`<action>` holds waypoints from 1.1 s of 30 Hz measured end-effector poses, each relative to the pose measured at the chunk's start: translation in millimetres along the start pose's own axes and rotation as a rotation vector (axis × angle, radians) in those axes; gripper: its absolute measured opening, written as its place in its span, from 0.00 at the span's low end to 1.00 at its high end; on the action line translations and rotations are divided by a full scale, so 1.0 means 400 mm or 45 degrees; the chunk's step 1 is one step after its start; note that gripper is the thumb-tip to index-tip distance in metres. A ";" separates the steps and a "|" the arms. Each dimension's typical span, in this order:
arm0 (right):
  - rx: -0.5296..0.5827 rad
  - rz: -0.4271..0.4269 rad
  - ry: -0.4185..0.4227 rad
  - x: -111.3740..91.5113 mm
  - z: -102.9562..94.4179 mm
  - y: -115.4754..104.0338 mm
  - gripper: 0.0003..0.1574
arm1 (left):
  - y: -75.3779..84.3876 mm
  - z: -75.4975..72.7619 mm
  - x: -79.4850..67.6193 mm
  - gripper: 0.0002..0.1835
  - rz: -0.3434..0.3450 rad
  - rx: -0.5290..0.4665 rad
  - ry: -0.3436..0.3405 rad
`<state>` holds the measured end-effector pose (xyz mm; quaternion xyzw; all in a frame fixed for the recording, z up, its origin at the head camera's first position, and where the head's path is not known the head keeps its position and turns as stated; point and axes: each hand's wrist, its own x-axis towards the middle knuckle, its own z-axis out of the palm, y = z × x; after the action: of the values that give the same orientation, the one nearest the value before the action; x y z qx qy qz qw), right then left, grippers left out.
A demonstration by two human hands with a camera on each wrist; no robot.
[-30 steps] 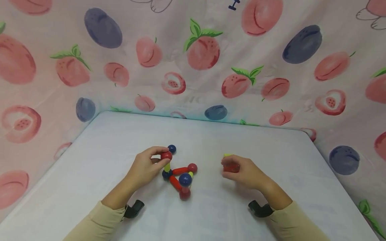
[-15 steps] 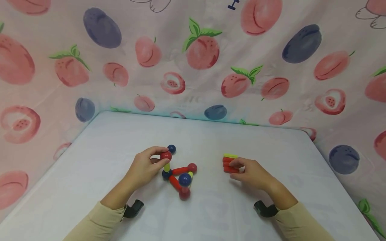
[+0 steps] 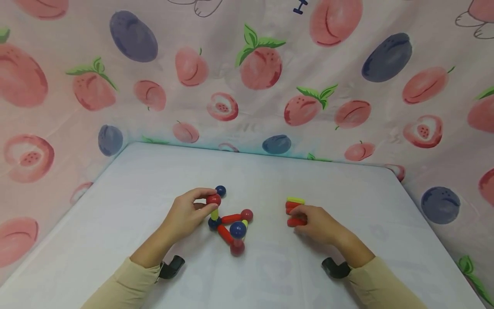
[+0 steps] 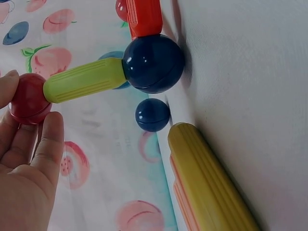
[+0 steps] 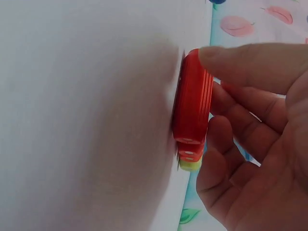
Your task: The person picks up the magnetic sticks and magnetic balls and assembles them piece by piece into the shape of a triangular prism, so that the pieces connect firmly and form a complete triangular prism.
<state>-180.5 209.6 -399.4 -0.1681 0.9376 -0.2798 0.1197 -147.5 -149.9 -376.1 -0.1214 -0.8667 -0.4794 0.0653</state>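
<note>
My left hand (image 3: 188, 213) pinches a red ball (image 4: 30, 98) at the upper end of a yellow-green toy rod (image 4: 86, 80). That rod's lower end meets a dark blue ball (image 3: 214, 222). From there red rods (image 3: 225, 234) run to two more red balls (image 3: 247, 215), with a raised blue ball (image 3: 237, 230) near the front one. On the right, my right hand (image 3: 319, 223) holds the nearest red rod (image 5: 192, 98) on the table, thumb at one end and fingers behind it. Other red rods (image 3: 292, 206) and a yellow rod (image 3: 295, 200) lie just beyond.
A loose blue ball (image 3: 221, 190) lies behind my left hand. The left wrist view shows a large yellow rod (image 4: 207, 178) with reddish ones beside it, hidden in the head view. A fruit-print cloth (image 3: 247, 128) hangs behind the white table (image 3: 328, 180).
My right hand first drew back, uncovering the rods, then came slightly forward again. The nearest red rod now stands apart from the others, towards me. My left hand has stayed put.
</note>
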 end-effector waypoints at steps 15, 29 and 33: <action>-0.056 -0.002 -0.050 -0.001 0.024 -0.031 0.13 | 0.004 0.001 -0.001 0.20 -0.010 -0.017 -0.017; -0.078 -0.097 -0.096 0.016 0.047 -0.093 0.16 | 0.004 0.003 0.001 0.19 0.022 0.007 -0.003; -0.063 -0.166 -0.032 0.027 0.045 -0.115 0.19 | 0.005 0.003 0.001 0.19 0.021 0.013 -0.005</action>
<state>-173.2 160.6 -389.4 -0.2353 0.9297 -0.2616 0.1087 -147.3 -147.8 -375.2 -0.1291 -0.8682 -0.4742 0.0682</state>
